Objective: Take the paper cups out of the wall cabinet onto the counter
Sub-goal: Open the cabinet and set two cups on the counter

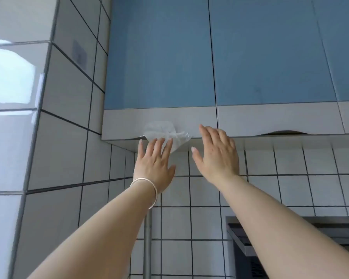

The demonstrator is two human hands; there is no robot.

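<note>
The blue wall cabinet (159, 57) fills the top of the head view, and its doors are closed. No paper cups show. A crumpled white tissue (165, 133) hangs at the lower edge of the left door. My left hand (154, 162), with a silver bangle on the wrist, reaches up with fingers spread, its fingertips just under the tissue. My right hand (216, 152) is raised beside it, fingers apart, its fingertips at the grey bottom strip (270, 119) of the doors. Neither hand holds anything.
White tiled wall (290, 188) runs below the cabinet and along the left side. A range hood (242, 236) juts out at lower right. A grey vertical pipe (147, 248) stands under my left wrist. A glossy reflective surface (8, 97) is at far left.
</note>
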